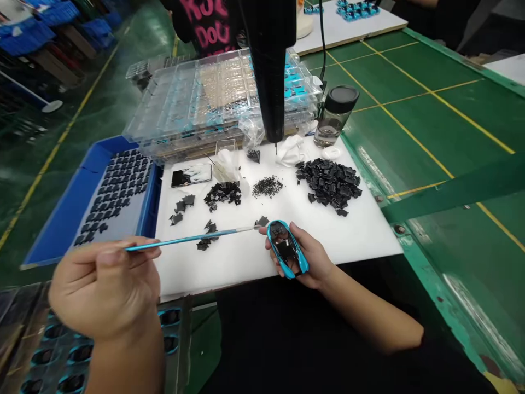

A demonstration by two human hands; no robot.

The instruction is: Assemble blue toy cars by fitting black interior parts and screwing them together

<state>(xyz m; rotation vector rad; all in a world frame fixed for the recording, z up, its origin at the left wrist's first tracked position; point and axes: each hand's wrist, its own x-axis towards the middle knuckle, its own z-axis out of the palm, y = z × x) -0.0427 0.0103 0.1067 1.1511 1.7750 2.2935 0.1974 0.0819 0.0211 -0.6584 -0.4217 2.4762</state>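
My left hand (pixel 109 284) pinches a thin paintbrush (pixel 184 239) by its blue handle. The brush points right, and its pale tip reaches close to the fingers of my right hand (pixel 309 251). That hand is closed around a blue toy car body (pixel 288 249) with a dark inside, tilted up toward me. A small black plastic part (pixel 261 221) shows just beside the brush tip; whether they touch I cannot tell. Left of it, a few more black parts (pixel 207 235) lie under the line of the brush handle on the white work board (pixel 246 268).
Behind my hands lie a pile of black parts (pixel 332 183) and tiny screws (pixel 267 187). A black electric screwdriver (pixel 270 82) hangs above them. Stacked clear trays (pixel 172 104) and a lidded jar (pixel 335 115) stand behind. A blue bin (pixel 61 224) holds rows of black parts.
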